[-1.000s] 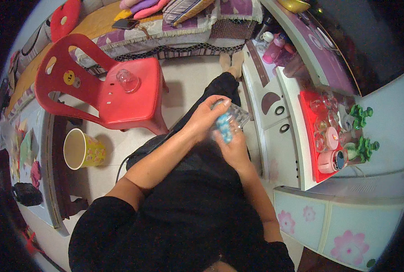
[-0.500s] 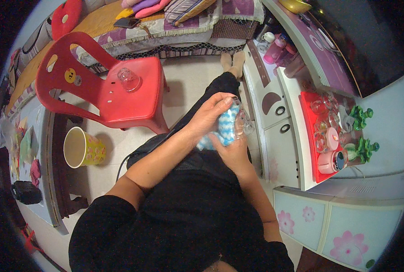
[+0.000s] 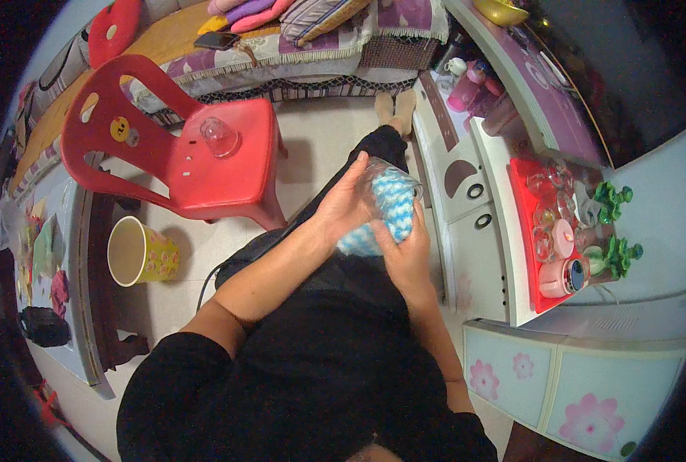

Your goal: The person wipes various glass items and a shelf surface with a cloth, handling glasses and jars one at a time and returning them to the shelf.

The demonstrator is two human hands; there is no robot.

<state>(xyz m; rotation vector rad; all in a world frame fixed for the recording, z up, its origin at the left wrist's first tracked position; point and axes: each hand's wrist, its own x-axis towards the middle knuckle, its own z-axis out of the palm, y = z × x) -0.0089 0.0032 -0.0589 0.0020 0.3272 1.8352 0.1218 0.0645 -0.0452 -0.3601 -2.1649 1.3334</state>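
In front of my lap I hold a clear glass [image 3: 371, 177] together with a blue-and-white striped cloth [image 3: 393, 199]. My left hand [image 3: 344, 202] curves round the glass from the left, thumb toward its far end. From the right, my right hand [image 3: 410, 258] presses the cloth to the glass, its thumb lying over the fabric. Part of the cloth hangs below, between the two palms. How far the cloth reaches inside the glass is hard to make out. Another clear glass [image 3: 220, 138] sits on the seat of a red plastic chair [image 3: 239, 173] to the left.
A red tray [image 3: 547, 300] with several glasses and a pink-lidded jar [image 3: 564, 235] stands on the white cabinet [image 3: 516, 308] at right. Below the chair's left side is a yellow patterned bin [image 3: 162, 258]. A cluttered table [image 3: 73, 339] flanks my left; a sofa [image 3: 281, 61] lies ahead.
The glass has turned in my hands, its round end swinging away from the right. My right hand has shifted, and more of the cloth now shows over the glass.
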